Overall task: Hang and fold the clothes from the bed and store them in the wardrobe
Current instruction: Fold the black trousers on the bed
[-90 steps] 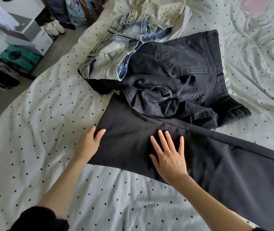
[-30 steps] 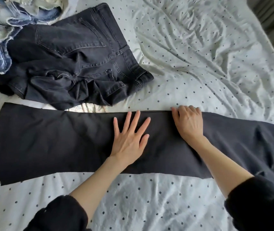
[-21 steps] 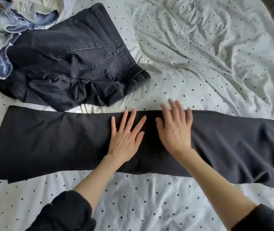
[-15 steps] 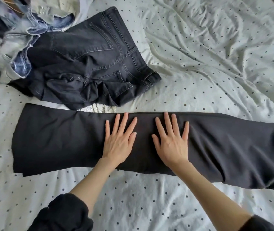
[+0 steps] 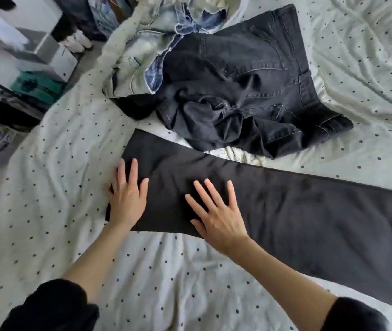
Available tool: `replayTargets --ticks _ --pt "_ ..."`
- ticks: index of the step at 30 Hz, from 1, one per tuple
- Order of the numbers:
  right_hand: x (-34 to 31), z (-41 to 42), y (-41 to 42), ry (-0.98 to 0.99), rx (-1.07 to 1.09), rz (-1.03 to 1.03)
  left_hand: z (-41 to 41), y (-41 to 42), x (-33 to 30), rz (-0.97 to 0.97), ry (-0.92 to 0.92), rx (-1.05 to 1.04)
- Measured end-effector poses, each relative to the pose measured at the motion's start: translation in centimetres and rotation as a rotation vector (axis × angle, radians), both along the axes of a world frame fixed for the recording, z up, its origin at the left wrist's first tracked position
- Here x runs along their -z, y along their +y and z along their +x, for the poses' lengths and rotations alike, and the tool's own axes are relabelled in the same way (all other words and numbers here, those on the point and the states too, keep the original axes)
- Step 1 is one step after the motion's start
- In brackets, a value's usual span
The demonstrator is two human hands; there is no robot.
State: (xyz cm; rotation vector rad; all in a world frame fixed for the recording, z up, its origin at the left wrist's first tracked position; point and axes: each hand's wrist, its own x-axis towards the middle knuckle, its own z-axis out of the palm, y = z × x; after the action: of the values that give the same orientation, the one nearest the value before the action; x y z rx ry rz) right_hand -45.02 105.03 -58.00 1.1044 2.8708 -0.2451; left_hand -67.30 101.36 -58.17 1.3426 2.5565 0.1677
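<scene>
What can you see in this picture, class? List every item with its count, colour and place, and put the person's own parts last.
black trousers: one, black, laid flat across the bed, nearest the person
dark jeans: one, faded black, crumpled beyond the trousers
light jeans: one, pale blue, bunched at the far left of the pile
bed sheet: one, white with black dots, under everything
boxes: several, white and teal, on the floor at far left, blurred
sleeves: two, black, bottom corners
left hand: one, fingers straight, flat on the trousers' left end
right hand: one, fingers spread, flat on the trousers
</scene>
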Motion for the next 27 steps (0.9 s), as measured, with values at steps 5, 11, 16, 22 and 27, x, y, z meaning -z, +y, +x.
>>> replayTargets --ticks 5,11,16,22,27 --pt "1.0 -5.1 1.5 -0.046 0.006 -0.083 -5.0 0.6 -0.2 0.188 -0.373 -0.407" --pt "2.1 -5.6 1.7 -0.150 -0.001 -0.110 -7.7 0.6 -1.9 0.021 -0.796 -0.437" --pt "1.8 -5.4 2.5 -0.163 -0.046 -0.163 -7.0 0.5 -3.1 0.048 -0.797 -0.379" --pt "-2.0 -2.4 2.8 0.135 0.137 -0.462 -3.7 0.3 -8.3 0.124 -0.689 -0.254" --pt "-5.8 2.5 2.5 0.441 0.502 -0.663 2.3 1.3 -11.7 0.072 -0.758 -0.025"
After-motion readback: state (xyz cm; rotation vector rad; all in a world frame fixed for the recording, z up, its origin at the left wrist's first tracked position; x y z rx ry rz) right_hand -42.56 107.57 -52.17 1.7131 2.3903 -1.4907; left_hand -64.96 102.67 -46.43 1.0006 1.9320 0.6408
